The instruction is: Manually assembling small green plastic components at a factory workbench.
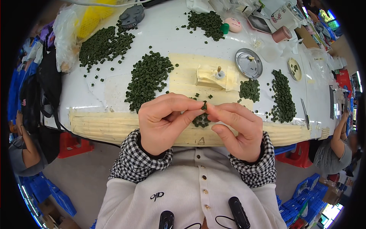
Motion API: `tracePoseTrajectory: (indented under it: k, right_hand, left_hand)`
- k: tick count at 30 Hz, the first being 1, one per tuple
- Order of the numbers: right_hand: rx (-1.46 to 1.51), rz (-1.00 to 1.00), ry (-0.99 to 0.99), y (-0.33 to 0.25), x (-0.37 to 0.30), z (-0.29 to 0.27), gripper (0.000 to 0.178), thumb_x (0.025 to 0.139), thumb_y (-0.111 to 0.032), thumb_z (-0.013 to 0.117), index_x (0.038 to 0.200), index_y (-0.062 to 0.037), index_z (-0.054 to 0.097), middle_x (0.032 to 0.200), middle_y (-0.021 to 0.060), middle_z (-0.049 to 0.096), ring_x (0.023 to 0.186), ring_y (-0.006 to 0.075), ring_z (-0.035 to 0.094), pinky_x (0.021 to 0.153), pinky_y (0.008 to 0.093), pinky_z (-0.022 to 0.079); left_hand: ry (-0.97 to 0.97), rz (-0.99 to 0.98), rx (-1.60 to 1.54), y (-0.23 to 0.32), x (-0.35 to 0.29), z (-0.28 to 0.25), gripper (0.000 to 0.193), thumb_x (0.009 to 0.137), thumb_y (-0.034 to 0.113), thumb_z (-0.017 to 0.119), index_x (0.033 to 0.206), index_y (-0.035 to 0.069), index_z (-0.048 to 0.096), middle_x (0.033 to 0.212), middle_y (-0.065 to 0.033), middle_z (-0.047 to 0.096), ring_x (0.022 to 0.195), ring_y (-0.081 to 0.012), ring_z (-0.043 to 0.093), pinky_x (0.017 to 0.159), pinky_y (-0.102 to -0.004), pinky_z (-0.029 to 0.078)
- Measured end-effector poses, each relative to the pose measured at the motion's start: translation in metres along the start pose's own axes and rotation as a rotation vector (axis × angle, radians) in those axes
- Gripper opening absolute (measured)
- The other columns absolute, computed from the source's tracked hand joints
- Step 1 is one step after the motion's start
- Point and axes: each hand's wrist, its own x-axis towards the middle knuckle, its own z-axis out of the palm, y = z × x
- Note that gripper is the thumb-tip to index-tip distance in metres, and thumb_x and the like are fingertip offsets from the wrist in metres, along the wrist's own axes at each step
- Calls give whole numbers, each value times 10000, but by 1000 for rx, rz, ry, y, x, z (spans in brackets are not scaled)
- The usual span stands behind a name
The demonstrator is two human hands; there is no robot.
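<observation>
In front of my chest, a small dark green spool-shaped part [204, 106] sits between the fingertips of both hands. My left hand [160, 123] pinches it with thumb and index finger. The index finger of my right hand [242, 129] presses against it from the other side, the right thumb held apart lower down. Just below the fingertips lies a little heap of similar green parts [201, 121], partly hidden by the hands. A big pile of them [148, 79] spreads beyond my left hand. Farther off stands a tape-covered block [213, 77] with a small upright peg.
More green piles lie at the far left [103, 46], far middle [207, 23], and right [283, 97]. A round metal tin [248, 63], a small dish [294, 69] and tweezers [305, 113] are on the right. Padded tape [103, 124] lines the table's near edge.
</observation>
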Motion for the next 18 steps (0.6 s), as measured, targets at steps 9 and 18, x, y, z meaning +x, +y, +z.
tracePoseTrajectory:
  k: [9,18]
  right_hand:
    - [-592,-110,174,6,53,-29,235,771,-68,755,989,-23,680,823,99,602,699,243,588,623,322,481]
    - [-489,-112,143,19,61,-22,122,774,-79,752,851,-16,682,772,94,588,717,259,582,641,339,473]
  left_hand:
    - [-31,-89,65,9,-2,-3,193,774,-95,725,946,-8,712,894,-79,680,681,-50,546,576,-178,410]
    - [-39,-72,64,8,-2,-3,192,769,-106,720,936,-11,711,887,-85,677,658,-47,530,565,-178,398]
